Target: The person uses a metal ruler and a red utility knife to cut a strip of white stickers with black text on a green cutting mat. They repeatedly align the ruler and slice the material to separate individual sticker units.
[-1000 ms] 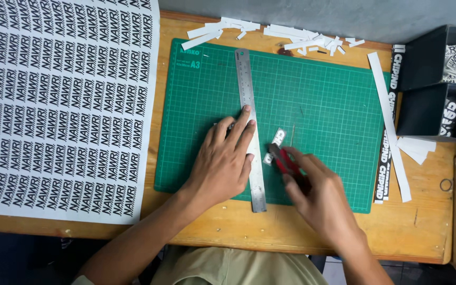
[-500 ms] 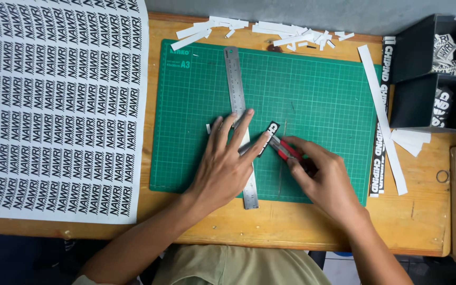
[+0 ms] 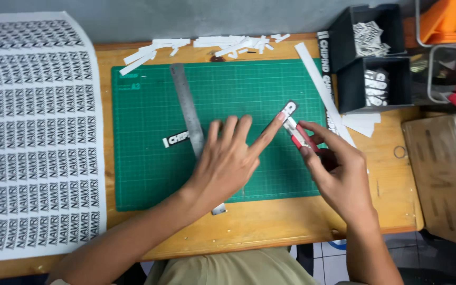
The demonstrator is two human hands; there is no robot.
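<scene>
A wooden table (image 3: 270, 227) carries a large printed sticker sheet (image 3: 32, 137) at the left and a green cutting mat (image 3: 149, 174) in the middle, with black boxes (image 3: 370, 58) of cut pieces at the upper right. A steel ruler (image 3: 186, 108) lies on the mat, its long axis running from the top centre down and slightly rightward, and passes under the left hand (image 3: 228, 163). That hand is spread flat and holds nothing; its index finger stretches up and right to touch a small cut sticker (image 3: 290, 108) near the mat's right part. The right hand (image 3: 339, 174) is just beside it, closed on a red-handled knife (image 3: 301, 136) whose blade points up-left at the sticker. Another sticker strip (image 3: 175, 139) lies left of the ruler, touching it. White offcuts (image 3: 212, 43) line the far edge; the mat's lower left is open.
</scene>
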